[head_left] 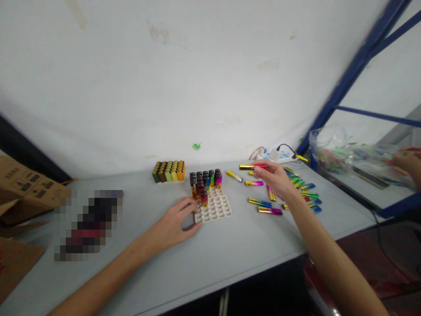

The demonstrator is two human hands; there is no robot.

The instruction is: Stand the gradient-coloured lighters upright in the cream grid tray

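My left hand (176,221) rests at the left side of a white tray (215,210) with many small slots, its fingers and thumb curved against the tray's edge. Lighters (206,179) with black tops stand upright in the back and left slots; a red one (204,199) stands nearest the front. My right hand (274,177) is raised right of the tray, pinching a shiny gold-and-red lighter (247,167) held level. Below and around it, loose metallic lighters (269,211) in gold, purple, blue and green lie scattered on the table.
A block of yellow and green lighters (169,171) stands by the wall. A power strip (279,155) with cables sits at the back right. Cardboard boxes (31,186) are at the left. Beyond a blue frame (358,70), another person's hand (409,160) is near plastic bags (332,149).
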